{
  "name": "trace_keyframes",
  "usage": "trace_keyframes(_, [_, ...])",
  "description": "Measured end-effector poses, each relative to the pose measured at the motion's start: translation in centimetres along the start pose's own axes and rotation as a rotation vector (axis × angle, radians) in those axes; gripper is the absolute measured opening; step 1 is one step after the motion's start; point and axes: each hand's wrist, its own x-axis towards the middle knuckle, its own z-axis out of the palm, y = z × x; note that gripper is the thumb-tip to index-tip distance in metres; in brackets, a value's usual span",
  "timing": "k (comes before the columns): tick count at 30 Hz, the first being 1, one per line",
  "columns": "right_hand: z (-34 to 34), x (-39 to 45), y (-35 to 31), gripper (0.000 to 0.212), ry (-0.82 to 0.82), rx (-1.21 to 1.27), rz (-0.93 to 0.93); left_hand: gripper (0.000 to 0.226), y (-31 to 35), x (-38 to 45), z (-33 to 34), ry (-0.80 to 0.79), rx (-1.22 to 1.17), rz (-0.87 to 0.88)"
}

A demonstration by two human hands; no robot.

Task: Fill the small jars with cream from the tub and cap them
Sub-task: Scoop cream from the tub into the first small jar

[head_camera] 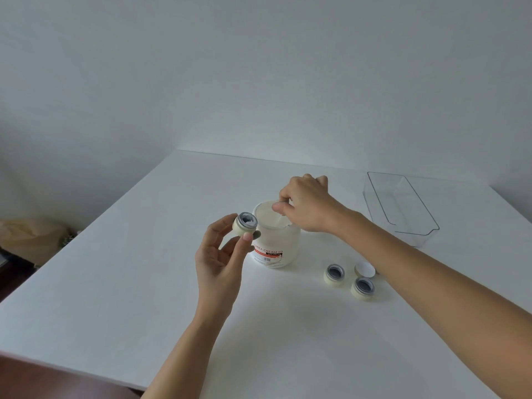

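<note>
While left hand [221, 254] lifts jar [245, 224] (tilted), right hand [308, 205] dips.

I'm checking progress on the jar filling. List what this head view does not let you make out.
- What the right hand pinches over the tub: hidden by its fingers.
- Tub label text: partly covered by the left hand.
- Cream level in the two jars on the table: too small to judge.
- Other caps besides the one lid: right forearm may hide them.

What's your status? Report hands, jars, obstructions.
Left hand holds small jar, some cream in. Right hand dips into open tub. Two open jars wait on table. Nothing blocking.
</note>
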Motion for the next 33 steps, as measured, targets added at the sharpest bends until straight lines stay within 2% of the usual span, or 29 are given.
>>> trace_keyframes(6, [-1.2, -0.5, 1.5, 0.039, -0.017, 0.244, 0.228, 0.04, -0.1, -0.1, -0.1, -0.023, -0.004, -0.042])
trace_keyframes(11, [-1.5, -0.9, 2.6, 0.039, 0.003, 0.449, 0.397, 0.036, -0.4, -0.1, 0.0, -0.013, -0.005, -0.061])
trace_keyframes(17, [-2.0, -1.2, 3.0, 0.032, 0.006, 0.62, 0.488, 0.031, -0.3, -0.1, 0.1, -0.026, -0.011, -0.072])
trace_keyframes(22, [-2.6, -1.5, 2.2, 0.026, -0.035, 0.789, 0.466, 0.031, -0.1, -0.1, 0.3, -0.02, -0.031, -0.077])
trace_keyframes(27, [-2.4, -1.8, 0.8, 0.027, -0.062, 0.775, 0.431, 0.029, 0.0, -0.1, 0.2, -0.017, -0.053, -0.081])
trace_keyframes(33, [-1.6, -2.4, -0.2, 0.041, -0.011, 0.571, 0.376, 0.028, 0.2, -0.1, 0.2, -0.025, -0.094, -0.09])
